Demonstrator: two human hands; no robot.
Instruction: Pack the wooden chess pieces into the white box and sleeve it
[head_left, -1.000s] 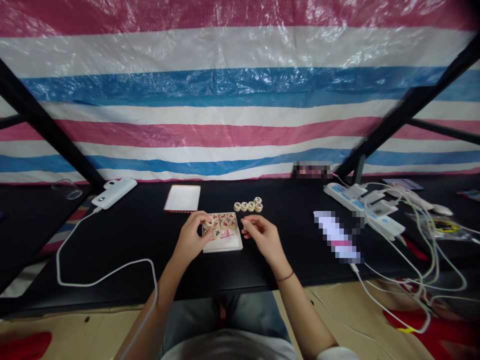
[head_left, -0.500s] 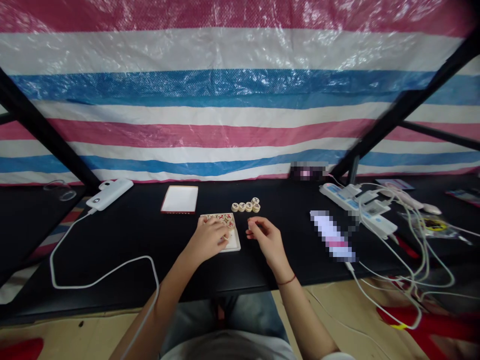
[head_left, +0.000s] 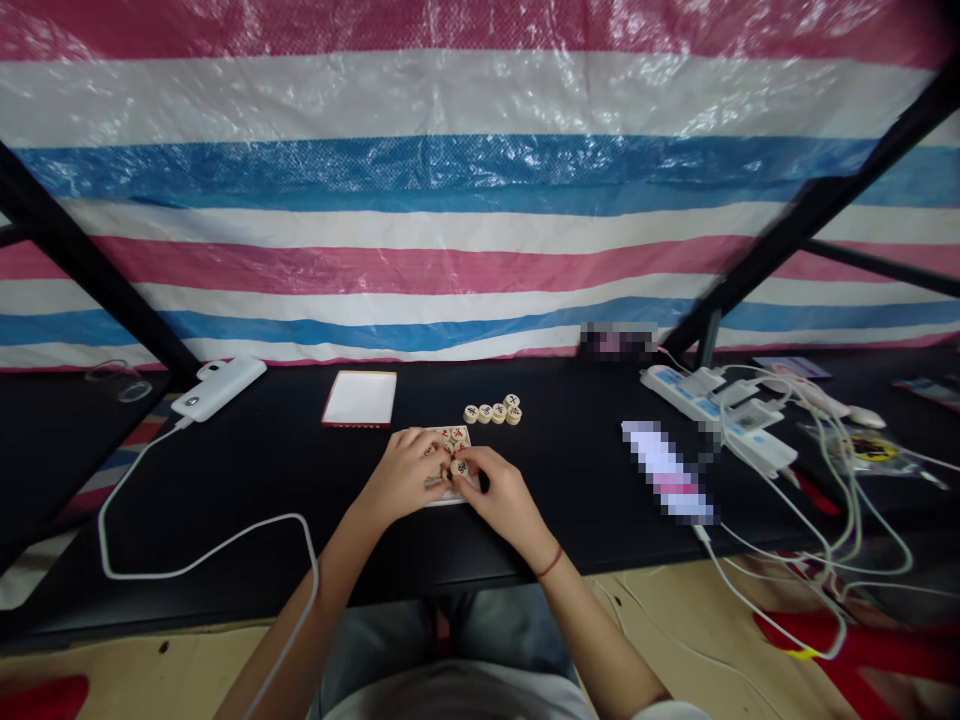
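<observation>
Round pieces [head_left: 457, 434] in a white tray [head_left: 449, 498], under both hands.
Right hand [head_left: 507, 496] pinches a black-marked piece [head_left: 459, 468]; whether the left hand [head_left: 405, 474] grips one, I cannot tell.

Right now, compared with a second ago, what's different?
The right hand moved left over the box, now apparently pinching a black-marked piece. The left hand moved rightward over the box. The white-lined tray and outer row of pieces stayed put.

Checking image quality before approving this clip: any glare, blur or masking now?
Head view: glare speckles the striped tarp; mosaic blocks in the head view mask a pale slab and a dark item; head view again: characters on the xiangqi pieces look soft.
</observation>
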